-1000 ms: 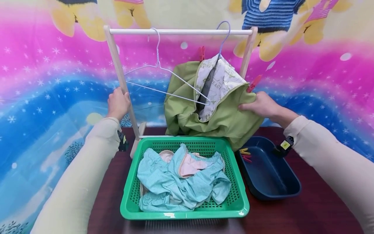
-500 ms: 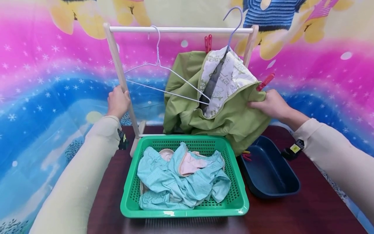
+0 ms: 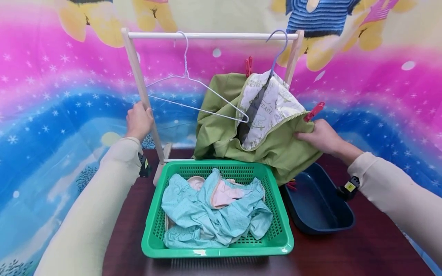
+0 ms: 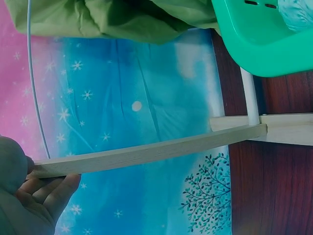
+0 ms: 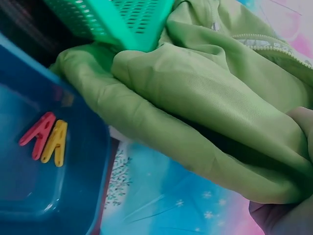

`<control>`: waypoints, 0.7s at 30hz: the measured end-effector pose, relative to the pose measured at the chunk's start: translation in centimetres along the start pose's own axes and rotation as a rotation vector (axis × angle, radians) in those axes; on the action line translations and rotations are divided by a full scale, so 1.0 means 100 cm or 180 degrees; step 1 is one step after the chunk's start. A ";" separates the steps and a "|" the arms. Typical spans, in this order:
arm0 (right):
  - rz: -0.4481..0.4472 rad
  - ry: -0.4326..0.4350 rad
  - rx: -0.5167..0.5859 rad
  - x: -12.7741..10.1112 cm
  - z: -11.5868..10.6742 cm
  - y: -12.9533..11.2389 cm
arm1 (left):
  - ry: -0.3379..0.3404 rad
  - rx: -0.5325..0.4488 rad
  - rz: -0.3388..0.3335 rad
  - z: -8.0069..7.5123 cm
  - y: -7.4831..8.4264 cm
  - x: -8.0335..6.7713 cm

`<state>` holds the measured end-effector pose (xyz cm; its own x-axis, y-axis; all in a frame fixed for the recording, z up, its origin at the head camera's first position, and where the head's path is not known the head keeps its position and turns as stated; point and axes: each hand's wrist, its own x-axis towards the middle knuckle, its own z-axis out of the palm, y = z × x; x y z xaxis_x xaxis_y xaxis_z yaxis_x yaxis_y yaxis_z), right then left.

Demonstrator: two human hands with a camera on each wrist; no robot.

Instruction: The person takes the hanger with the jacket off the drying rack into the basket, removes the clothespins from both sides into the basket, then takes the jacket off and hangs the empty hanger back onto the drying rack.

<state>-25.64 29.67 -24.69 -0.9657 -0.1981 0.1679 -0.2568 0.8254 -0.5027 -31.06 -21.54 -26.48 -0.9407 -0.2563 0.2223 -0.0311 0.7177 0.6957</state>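
Note:
My left hand [image 3: 139, 122] grips the left post [image 3: 144, 90] of a wooden clothes rack; the left wrist view shows its thumb and fingers [image 4: 61, 193] on opposite sides of the wood. A green jacket [image 3: 221, 134] with a white printed lining hangs on a purple hanger [image 3: 284, 48], whose hook reaches the top bar [image 3: 224, 36] near its right end. My right hand [image 3: 321, 136] pinches the jacket's right shoulder. Just above it a red clothespin [image 3: 314, 111] clips the fabric, and a second red clothespin [image 3: 249, 66] sits on the other shoulder.
A bare white hanger [image 3: 186, 74] hangs left on the bar, its corner over the jacket. In front stands a green basket [image 3: 217, 252] of light blue clothing [image 3: 207, 207]. To its right, a dark blue basin [image 3: 321, 199] holds a pink clothespin [image 5: 39, 134] and a yellow clothespin [image 5: 56, 143].
My right hand has shifted right with the jacket. The purple hanger's hook rose above the bar, then came down farther right at bar height. My left hand has stayed on the post.

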 end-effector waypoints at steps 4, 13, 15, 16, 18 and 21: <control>-0.0029 -0.0078 -0.0029 -0.003 0.006 0.007 | 0.0015 0.0004 0.0041 0.000 0.000 -0.001; -0.0089 -0.0065 -0.0252 -0.009 0.016 0.020 | 0.0048 0.0046 0.0060 0.001 -0.001 -0.001; -0.0123 -0.0059 -0.0309 -0.009 0.019 0.024 | 0.0050 0.0049 0.0060 0.001 -0.001 -0.001; -0.0158 -0.0056 -0.0329 -0.009 0.020 0.026 | 0.0054 0.0055 0.0062 0.001 -0.001 -0.001; -0.0216 -0.0062 -0.0378 -0.010 0.023 0.029 | 0.0063 0.0059 0.0064 0.001 -0.001 -0.001; -0.0297 -0.0071 -0.0448 -0.011 0.027 0.035 | 0.0042 0.0037 0.0047 0.001 -0.001 0.000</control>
<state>-25.61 31.33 -28.92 -0.9389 -0.2878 0.1888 -0.3390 0.8685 -0.3617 -31.04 -21.56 -26.59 -0.9365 -0.2542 0.2416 -0.0213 0.7289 0.6843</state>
